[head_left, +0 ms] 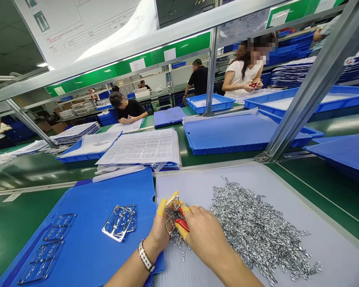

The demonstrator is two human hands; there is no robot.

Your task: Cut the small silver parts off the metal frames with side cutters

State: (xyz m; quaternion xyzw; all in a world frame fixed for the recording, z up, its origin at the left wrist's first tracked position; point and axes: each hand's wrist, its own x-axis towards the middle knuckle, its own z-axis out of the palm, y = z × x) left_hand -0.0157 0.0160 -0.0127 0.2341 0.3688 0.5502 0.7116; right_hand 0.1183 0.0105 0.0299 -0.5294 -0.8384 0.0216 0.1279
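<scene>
My left hand (159,233), with yellow finger cots, grips a small stamped metal frame (172,213) above a scatter of metal pieces. My right hand (204,235) closes around red-handled cutters (182,225), whose jaws are hidden among my fingers and the frame. To the right lies a large heap of small silver metal parts (257,227) on a grey corrugated plastic board (299,255). Several larger metal frames lie on the blue plastic sheet (83,207) beside my left wrist, the nearest being a silver frame (119,222).
A green workbench (24,215) runs under the boards. Beyond them stand blue trays (245,133) and stacked printed sheets (140,146). Grey metal rack posts (317,87) cross the view. Co-workers (125,107) sit and stand across the bench.
</scene>
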